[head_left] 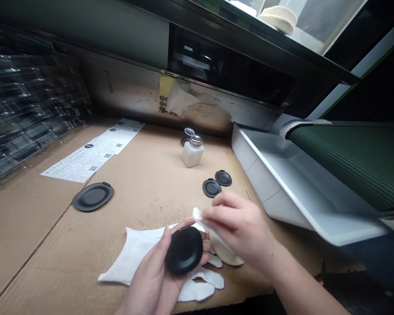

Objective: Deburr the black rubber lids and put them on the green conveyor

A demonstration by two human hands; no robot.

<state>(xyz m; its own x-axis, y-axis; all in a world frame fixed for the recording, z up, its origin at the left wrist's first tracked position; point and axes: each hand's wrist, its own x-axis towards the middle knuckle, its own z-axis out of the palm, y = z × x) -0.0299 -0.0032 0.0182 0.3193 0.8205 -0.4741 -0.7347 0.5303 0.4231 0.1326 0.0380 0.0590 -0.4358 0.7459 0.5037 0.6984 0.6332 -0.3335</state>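
My left hand (153,273) holds a smooth black oval cover (184,250), its dished face turned up toward me. Just right of it, my right hand (241,221) pinches a small wad of white cloth (197,214) between thumb and fingers, apart from the cover. Under both hands lies a white glove (142,249), partly hidden by them. Beyond my right hand are two smaller black covers with tabs, one nearer (212,187) and one farther (223,177). A larger black cover (92,197) rests on the cardboard at the left.
A square white bottle (192,154) with an open metal cap stands farther back. Printed label sheets (85,159) lie at left, near stacked clear plastic trays (26,105). A grey-white bin (259,168) stands at right beside a green conveyor belt (348,153). Cardboard (141,197) covers the table.
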